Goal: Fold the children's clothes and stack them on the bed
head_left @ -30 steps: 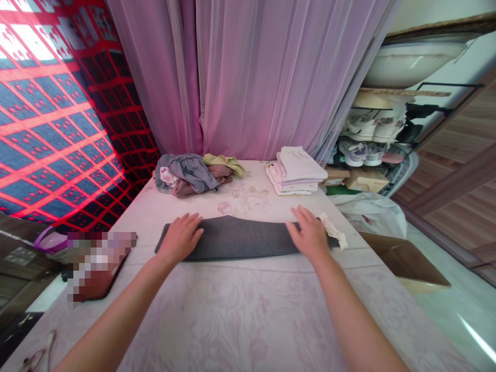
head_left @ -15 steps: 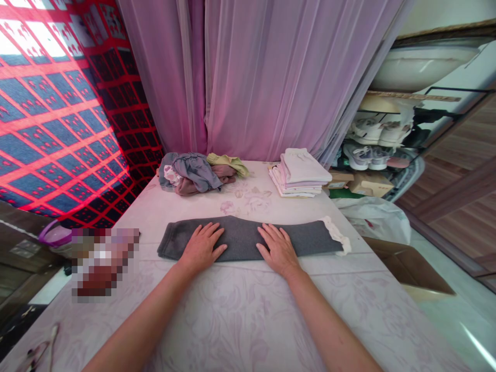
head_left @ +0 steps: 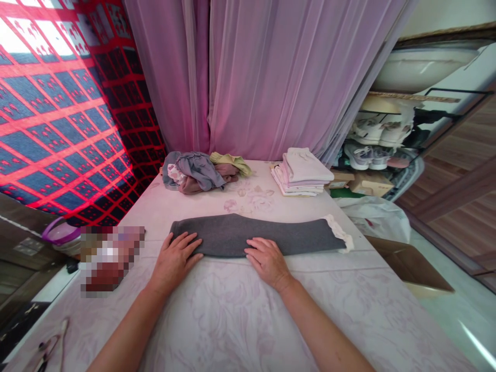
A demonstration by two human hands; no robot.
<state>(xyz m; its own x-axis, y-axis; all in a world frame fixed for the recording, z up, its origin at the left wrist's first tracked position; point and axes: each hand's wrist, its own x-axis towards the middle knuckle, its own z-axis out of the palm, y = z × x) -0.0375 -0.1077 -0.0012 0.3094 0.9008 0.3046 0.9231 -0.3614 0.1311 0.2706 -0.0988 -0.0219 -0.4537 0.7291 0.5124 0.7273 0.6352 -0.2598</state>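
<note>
Dark grey pants [head_left: 225, 235], folded lengthwise into a long strip, lie across the table in front of me. A cream lace-like trim [head_left: 341, 235] edges their right end. My left hand [head_left: 174, 258] rests on the near left end with its fingers spread. Near the middle of the lower edge lies my right hand [head_left: 267, 261], its fingers laid out over the cloth. Neither hand grips anything.
A crumpled heap of clothes [head_left: 197, 173] sits at the back left, and a neat stack of folded clothes [head_left: 304, 173] at the back right. A blurred-out item [head_left: 112, 261] lies at the left edge of the floral-covered table [head_left: 225, 310]. An open cardboard box [head_left: 406, 263] stands to the right.
My left hand has slid left and nearer to the pants' left end. My right hand has shifted slightly down and left. The pants stay flat on the table.
</note>
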